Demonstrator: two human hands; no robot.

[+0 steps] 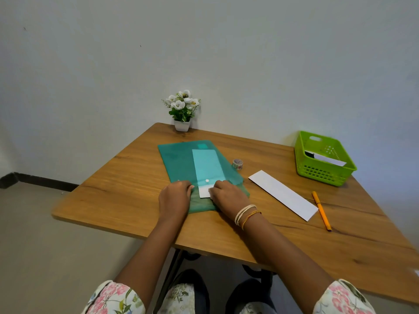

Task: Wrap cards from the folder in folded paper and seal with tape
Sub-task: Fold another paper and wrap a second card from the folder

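Note:
A translucent green folder (179, 162) lies flat in the middle of the wooden table (127, 200). A pale card (207, 166) shows through it, and its white end (203, 191) sticks out at the folder's near opening. My left hand (175, 196) rests on the folder's near edge, pressing it down. My right hand (226, 196) pinches the white end of the card between its fingertips. A long folded white paper (283, 194) lies to the right. A small roll of patterned tape (237, 164) stands beside the folder's right edge.
A green plastic basket (324, 171) holding a white slip sits at the far right. An orange pen (321, 210) lies next to the white paper. A small pot of white flowers (182, 109) stands at the far edge by the wall.

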